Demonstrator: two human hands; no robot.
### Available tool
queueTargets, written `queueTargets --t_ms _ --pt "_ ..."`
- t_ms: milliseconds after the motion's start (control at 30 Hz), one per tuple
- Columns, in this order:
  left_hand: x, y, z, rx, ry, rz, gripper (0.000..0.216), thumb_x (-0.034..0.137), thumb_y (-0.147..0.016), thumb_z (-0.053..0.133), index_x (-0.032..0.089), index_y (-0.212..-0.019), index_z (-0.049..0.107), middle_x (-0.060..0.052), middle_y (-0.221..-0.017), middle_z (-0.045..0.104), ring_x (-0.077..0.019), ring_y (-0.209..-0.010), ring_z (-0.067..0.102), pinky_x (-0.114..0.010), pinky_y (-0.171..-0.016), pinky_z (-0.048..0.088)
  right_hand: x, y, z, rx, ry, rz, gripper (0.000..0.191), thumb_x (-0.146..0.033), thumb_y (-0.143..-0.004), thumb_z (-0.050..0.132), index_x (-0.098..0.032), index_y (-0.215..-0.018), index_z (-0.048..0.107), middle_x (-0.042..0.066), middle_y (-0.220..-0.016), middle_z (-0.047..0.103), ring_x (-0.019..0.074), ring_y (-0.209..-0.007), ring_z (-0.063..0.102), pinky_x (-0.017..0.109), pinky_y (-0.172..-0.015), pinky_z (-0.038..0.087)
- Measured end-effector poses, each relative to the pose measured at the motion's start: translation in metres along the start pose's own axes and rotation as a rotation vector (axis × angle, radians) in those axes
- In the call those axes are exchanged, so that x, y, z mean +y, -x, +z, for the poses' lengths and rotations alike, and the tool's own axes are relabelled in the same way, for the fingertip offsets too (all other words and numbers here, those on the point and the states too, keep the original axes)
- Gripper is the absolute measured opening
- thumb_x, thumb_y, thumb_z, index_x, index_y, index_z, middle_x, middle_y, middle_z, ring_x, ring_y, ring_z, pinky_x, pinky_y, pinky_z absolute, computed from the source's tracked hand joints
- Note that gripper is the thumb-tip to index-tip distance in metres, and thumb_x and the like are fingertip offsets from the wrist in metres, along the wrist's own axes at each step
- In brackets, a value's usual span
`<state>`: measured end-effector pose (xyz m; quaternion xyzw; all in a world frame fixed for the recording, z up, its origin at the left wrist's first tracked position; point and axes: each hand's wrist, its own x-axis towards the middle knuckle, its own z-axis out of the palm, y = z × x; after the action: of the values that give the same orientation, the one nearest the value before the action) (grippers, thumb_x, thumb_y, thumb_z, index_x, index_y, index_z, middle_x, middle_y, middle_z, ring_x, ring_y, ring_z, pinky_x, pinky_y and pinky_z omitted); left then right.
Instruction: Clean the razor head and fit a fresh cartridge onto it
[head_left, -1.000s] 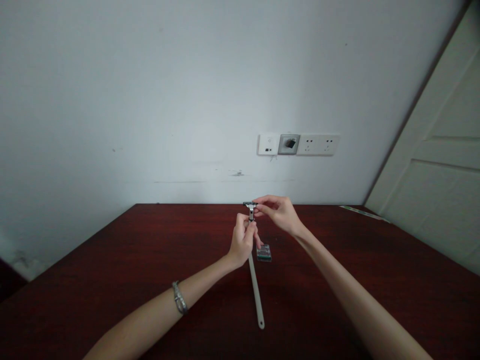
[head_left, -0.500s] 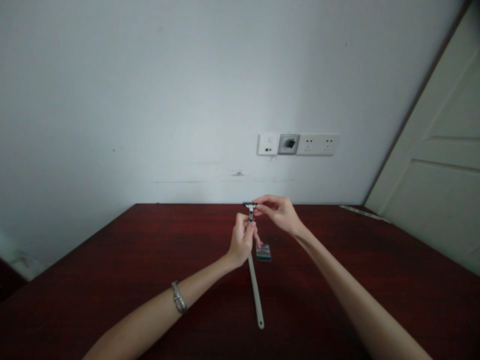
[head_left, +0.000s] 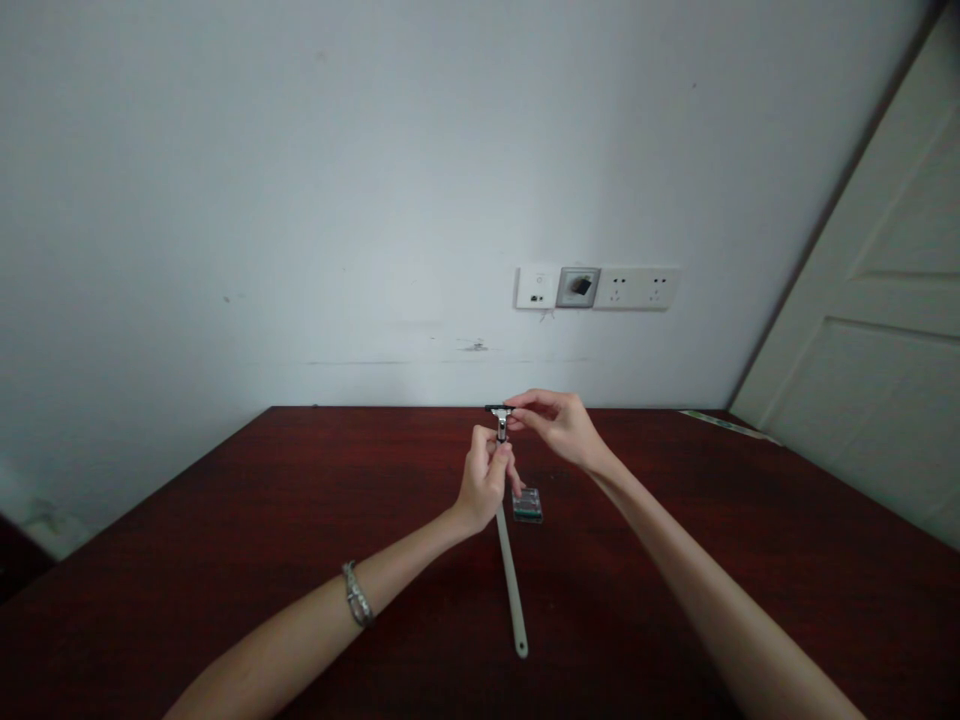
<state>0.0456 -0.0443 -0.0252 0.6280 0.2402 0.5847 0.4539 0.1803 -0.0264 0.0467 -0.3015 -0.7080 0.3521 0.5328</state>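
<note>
My left hand [head_left: 484, 482] is closed around the upper part of a razor with a long pale handle [head_left: 511, 585], which hangs down towards me above the table. My right hand [head_left: 559, 425] pinches the dark blade head [head_left: 499, 409] at the razor's top with thumb and forefinger. A small clear case with green cartridges [head_left: 527, 505] lies on the dark red table [head_left: 225, 540] just right of my left hand. A silver bracelet [head_left: 357, 596] sits on my left wrist.
A white wall rises behind the table, with a row of sockets and a switch [head_left: 596, 288]. A white panelled door [head_left: 877, 340] stands at the right. A thin pale strip [head_left: 724, 424] lies at the table's far right edge.
</note>
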Motion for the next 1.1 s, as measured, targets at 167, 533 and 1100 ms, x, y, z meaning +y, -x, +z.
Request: queueTargets --t_ms 167,533,1100 --pt "-0.0006 -0.0006 -0.0011 -0.008 -0.012 0.013 0.024 0.043 -0.09 0.042 0.02 -0.09 0.033 0.01 -0.061 0.045 -0.006 -0.039 0.051 -0.021 -0.046 0.047 0.0003 0.0 -0.0005 -0.011 -0.001 -0.005 0.021 -0.033 -0.075 0.066 -0.015 -0.085 0.069 0.005 -0.078 0.071 0.018 -0.072 0.069 0.034 -0.073 0.057" --pt "-0.0055 -0.0023 -0.0052 0.003 -0.037 0.033 0.026 0.045 -0.09 0.043 0.02 -0.09 0.035 0.01 -0.059 0.044 -0.0048 -0.04 0.046 -0.025 -0.051 0.052 -0.0002 -0.0004 -0.0001 -0.028 0.036 -0.011 0.021 -0.034 -0.075 0.065 -0.016 -0.086 0.069 0.005 -0.078 0.071 0.0182 -0.073 0.068 0.034 -0.073 0.056" --pt "-0.0058 -0.0069 -0.0065 0.007 -0.028 0.025 0.024 0.043 -0.09 0.042 0.02 -0.089 0.034 0.01 -0.059 0.044 -0.0052 -0.04 0.046 -0.023 -0.047 0.049 -0.0012 -0.0011 -0.0021 -0.005 0.182 -0.057 0.017 -0.024 -0.08 0.057 -0.018 -0.091 0.068 0.005 -0.083 0.072 0.0186 -0.079 0.067 0.033 -0.076 0.052"
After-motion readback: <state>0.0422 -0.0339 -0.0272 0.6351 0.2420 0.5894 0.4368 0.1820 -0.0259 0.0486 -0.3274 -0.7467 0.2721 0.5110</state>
